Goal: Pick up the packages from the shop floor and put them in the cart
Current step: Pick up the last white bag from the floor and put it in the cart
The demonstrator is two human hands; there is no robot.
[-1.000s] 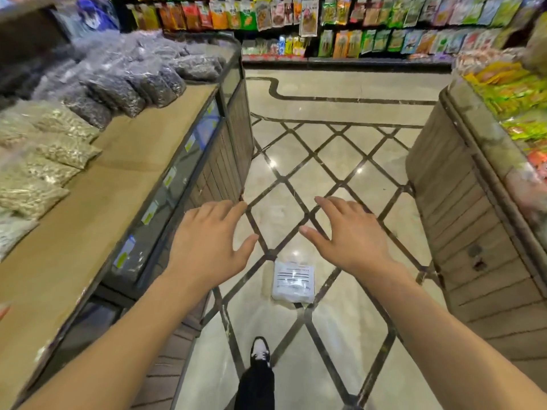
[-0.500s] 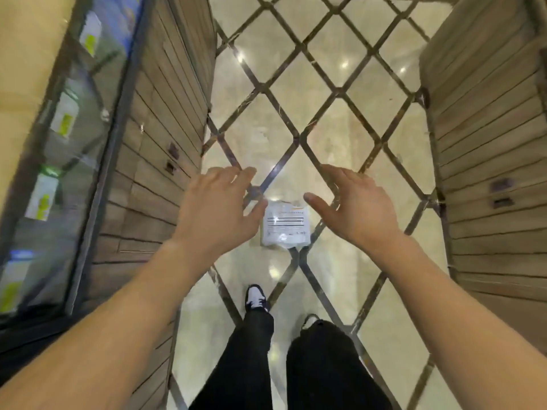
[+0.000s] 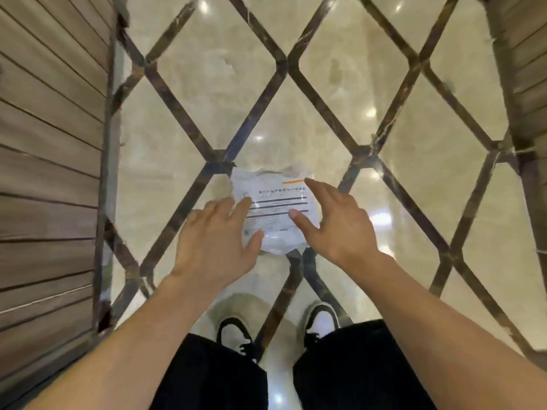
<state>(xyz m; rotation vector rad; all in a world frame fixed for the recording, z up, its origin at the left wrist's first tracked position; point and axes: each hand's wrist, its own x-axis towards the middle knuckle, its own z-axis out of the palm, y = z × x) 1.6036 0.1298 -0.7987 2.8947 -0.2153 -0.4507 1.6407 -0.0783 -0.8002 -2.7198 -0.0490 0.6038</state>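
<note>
A white plastic package (image 3: 273, 208) with a printed label and an orange stripe lies flat on the glossy tiled floor, just ahead of my feet. My left hand (image 3: 219, 241) hovers over its left edge with fingers spread, the thumb near the lower left corner. My right hand (image 3: 334, 223) hovers over its right edge, fingers apart and curved. Neither hand grips the package; whether the fingertips touch it I cannot tell. No cart is in view.
A wooden slatted display base (image 3: 50, 173) runs along the left, and another (image 3: 524, 69) rises at the right. The aisle floor (image 3: 236, 69) has cream tiles with dark diamond lines. My black-and-white shoes (image 3: 321, 319) stand close below the package.
The view has tilted down and closed in on the floor. Both hands have dropped from above the package to its two sides, and it now fills more of the view.
</note>
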